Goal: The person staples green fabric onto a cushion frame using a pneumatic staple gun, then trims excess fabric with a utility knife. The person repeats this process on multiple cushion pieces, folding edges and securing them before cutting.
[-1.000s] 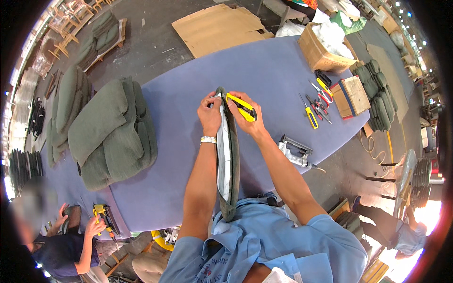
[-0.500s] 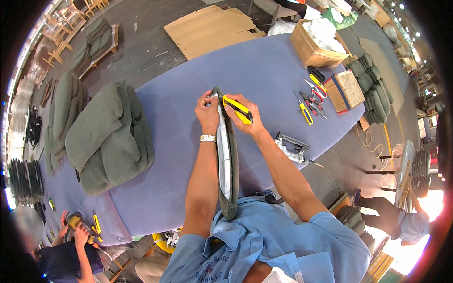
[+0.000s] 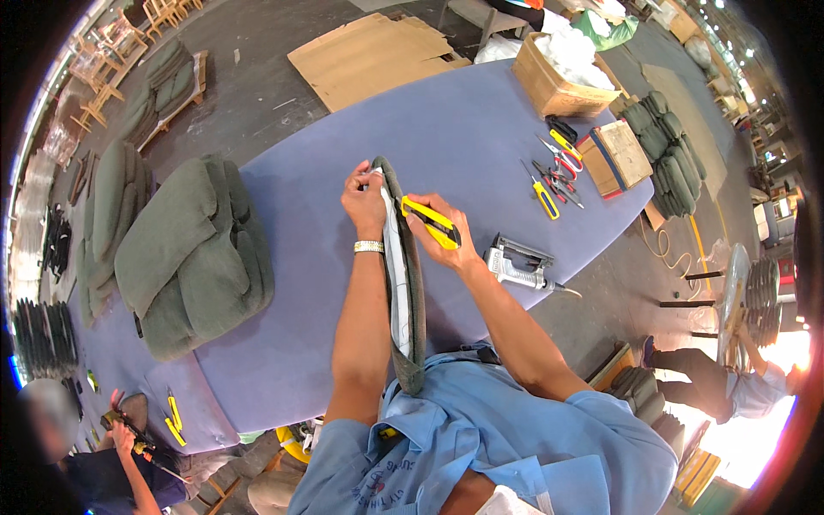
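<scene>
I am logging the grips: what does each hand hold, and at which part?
Left hand grips the top end of the long grey-green padded fabric strip. Right hand holds the yellow-and-black utility knife by its handle.

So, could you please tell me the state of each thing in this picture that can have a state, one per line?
Left hand: shut on the top of the cushion cover.
Right hand: shut on the yellow utility knife.
Cushion cover: standing on edge, open along one side, white inside showing.
Staple gun: lying on the table, untouched.
Cardboard box: open, white filling inside.
Green cushions: stacked on the table.
</scene>
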The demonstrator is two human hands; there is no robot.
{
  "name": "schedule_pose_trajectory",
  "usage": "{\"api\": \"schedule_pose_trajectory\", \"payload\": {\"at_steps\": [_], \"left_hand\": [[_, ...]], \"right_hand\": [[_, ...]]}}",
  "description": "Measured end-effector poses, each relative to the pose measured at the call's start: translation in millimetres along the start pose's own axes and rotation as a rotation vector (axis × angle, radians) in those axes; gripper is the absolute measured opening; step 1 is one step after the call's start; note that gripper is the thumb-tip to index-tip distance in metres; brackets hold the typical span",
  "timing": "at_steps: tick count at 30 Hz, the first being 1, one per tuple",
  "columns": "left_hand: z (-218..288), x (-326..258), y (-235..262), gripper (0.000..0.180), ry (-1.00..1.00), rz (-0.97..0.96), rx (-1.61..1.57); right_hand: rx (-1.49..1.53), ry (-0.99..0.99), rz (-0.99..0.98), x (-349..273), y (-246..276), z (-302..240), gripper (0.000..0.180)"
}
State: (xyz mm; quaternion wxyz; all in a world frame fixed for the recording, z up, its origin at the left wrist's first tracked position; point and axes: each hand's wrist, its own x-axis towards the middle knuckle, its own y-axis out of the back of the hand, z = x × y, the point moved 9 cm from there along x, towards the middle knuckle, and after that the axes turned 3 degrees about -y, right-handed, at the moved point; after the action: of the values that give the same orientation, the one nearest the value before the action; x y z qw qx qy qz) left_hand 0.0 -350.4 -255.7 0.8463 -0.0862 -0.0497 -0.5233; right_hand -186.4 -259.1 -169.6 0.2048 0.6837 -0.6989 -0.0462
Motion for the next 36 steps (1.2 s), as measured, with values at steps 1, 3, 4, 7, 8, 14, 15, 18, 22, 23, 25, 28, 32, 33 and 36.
{"api": "schedule_pose_trajectory", "payload": {"at_steps": [1,3,4,7,8,14,15,18,22,23,25,28,32,33,36], "left_hand": [[0.5,0.8,0.4,0.013,0.000,0.011,-0.063],[5.9,-0.8,-1.1,0.013,0.017,0.019,-0.140],[8.4,-0.8,-1.6,0.013,0.030,0.018,-0.153],[22.1,2.0,-11.7,0.010,0.080,0.015,-0.279],[24.2,2.9,-15.3,0.014,0.099,0.012,-0.332],[65.8,6.0,-19.8,0.028,-0.145,-0.256,0.175],[69.2,4.6,-16.9,0.031,-0.151,-0.294,0.293],[86.5,-7.7,-3.4,0.044,-0.205,-0.375,0.594],[108.1,-50.7,-3.7,0.053,-0.376,-0.416,0.837],[114.5,-57.8,-6.0,0.053,-0.390,-0.432,0.906],[113.4,-61.7,-12.3,0.050,-0.515,-0.434,1.041],[96.7,-52.5,-9.6,0.047,-0.212,-0.512,1.110],[92.6,-52.2,-22.2,0.037,-0.140,-0.659,1.157],[93.4,-50.2,-26.3,0.034,-0.219,-0.669,1.145],[91.5,-49.1,-33.5,0.030,-0.450,-0.666,0.998]], "right_hand": [[0.021,0.009,0.003,-6.8,1.3,-1.7,0.032],[0.005,-0.021,-0.012,-23.2,4.3,-3.8,0.031],[-0.003,-0.036,-0.020,-31.5,6.1,-6.1,0.031],[-0.024,0.015,-0.004,-52.6,10.6,-15.1,0.030],[-0.037,0.043,0.008,-58.2,10.9,-17.5,0.030],[-0.035,0.013,0.031,-58.9,15.3,-14.3,0.029],[-0.043,0.018,0.044,-59.8,16.7,-14.7,0.028],[-0.049,0.003,0.043,-60.9,16.8,-20.1,0.028],[-0.039,-0.011,0.034,-63.0,11.0,-23.3,0.028],[-0.039,0.008,0.038,-63.0,8.9,-25.0,0.028],[-0.048,0.026,0.041,-63.9,5.1,-25.6,0.028],[-0.061,0.029,0.049,-62.3,6.0,-24.2,0.028],[-0.045,0.005,0.062,-62.0,12.6,-21.1,0.029],[-0.032,-0.008,0.056,-61.9,13.6,-20.9,0.029],[-0.021,-0.103,0.024,-60.7,16.1,-17.1,0.031]]}}
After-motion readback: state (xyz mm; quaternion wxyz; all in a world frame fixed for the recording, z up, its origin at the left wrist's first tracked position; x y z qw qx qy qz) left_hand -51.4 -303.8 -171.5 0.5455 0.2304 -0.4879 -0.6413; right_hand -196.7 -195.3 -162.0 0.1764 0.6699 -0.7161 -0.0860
